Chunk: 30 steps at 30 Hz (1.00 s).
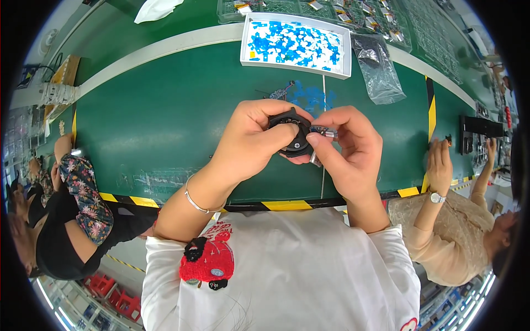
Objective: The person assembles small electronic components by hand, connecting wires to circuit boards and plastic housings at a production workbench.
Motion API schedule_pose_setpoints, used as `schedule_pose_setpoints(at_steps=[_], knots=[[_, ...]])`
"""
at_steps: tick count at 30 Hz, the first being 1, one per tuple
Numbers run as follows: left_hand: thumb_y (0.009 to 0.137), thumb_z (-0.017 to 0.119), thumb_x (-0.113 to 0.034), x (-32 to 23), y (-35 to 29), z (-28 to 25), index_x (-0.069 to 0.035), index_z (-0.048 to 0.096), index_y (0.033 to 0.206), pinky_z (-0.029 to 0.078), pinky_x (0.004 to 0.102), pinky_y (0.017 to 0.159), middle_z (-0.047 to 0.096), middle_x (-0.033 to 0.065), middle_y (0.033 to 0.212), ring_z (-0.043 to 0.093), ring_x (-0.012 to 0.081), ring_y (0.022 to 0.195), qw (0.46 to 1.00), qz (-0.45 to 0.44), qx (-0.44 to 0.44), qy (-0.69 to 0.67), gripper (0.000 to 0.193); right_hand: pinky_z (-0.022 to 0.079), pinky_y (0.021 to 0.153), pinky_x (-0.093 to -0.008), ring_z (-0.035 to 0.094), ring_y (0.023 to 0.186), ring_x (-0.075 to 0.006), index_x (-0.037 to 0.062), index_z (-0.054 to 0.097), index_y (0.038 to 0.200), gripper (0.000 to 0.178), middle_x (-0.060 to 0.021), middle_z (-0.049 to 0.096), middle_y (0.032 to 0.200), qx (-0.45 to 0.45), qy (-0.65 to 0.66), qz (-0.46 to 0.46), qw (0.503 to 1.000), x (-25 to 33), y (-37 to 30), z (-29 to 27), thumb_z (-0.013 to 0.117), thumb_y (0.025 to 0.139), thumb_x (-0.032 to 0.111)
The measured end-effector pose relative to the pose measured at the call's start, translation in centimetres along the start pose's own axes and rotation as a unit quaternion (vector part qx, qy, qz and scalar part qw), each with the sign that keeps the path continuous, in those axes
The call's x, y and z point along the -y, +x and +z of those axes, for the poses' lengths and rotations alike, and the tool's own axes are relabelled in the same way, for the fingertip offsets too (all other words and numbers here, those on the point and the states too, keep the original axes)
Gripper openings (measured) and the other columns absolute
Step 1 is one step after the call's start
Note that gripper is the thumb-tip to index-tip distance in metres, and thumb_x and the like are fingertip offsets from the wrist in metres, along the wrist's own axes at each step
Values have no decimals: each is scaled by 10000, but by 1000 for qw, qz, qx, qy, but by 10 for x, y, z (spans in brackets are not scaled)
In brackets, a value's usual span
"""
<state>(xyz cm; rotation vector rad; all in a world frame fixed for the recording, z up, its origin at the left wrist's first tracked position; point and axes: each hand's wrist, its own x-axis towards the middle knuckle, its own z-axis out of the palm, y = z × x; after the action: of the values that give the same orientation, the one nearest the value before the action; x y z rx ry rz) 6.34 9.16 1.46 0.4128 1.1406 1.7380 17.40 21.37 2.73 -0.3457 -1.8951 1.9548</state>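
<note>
My left hand [240, 144] is closed around a round black plastic case [298, 147], with its thumb pressed into the open inside. The case looks like a watch housing and has lugs at its edge. At its right side, my right hand [353, 151] pinches a small circuit board [321, 131] with metal parts between thumb and forefinger. A silvery piece [315, 159] shows below those fingers; whether it is attached to the board, I cannot tell. Just beyond my hands, another small board with wires [277, 94] lies on the green table [165, 121].
Loose blue pieces [309, 98] lie beyond my hands. Farther back stand a white box [298, 69] of small blue and white parts and a clear bag [383, 83] with dark contents. Trays of wired parts [359, 16] line the back. Co-workers sit left [83, 193] and right [452, 237].
</note>
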Motion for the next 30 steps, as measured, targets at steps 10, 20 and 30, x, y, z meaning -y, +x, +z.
schedule_pose_setpoints(at_steps=[10,20,30], knots=[[839,444,-16,-3,0,2,106,582,965,591,325,560,639,167,856,657,209,686,998,-43,-15,-43,223,473,633,-192,598,774,-81,-27,526,1011,217,-63,601,910,71,125,90,986,-4,3,-22,572,807,-83],[850,449,-65,1,1,-1,116,568,978,587,338,575,637,191,835,656,233,692,996,-32,-30,-76,252,463,614,-205,564,721,-64,-24,528,1005,203,-32,580,835,62,157,96,981,-6,3,-23,581,814,-68],[861,403,-181,-5,-2,-6,129,493,1095,590,417,576,620,264,877,658,356,637,962,-121,-2,-245,399,427,537,-173,530,636,-40,-12,570,940,89,-18,597,812,86,86,122,985,-15,7,-36,566,854,6]])
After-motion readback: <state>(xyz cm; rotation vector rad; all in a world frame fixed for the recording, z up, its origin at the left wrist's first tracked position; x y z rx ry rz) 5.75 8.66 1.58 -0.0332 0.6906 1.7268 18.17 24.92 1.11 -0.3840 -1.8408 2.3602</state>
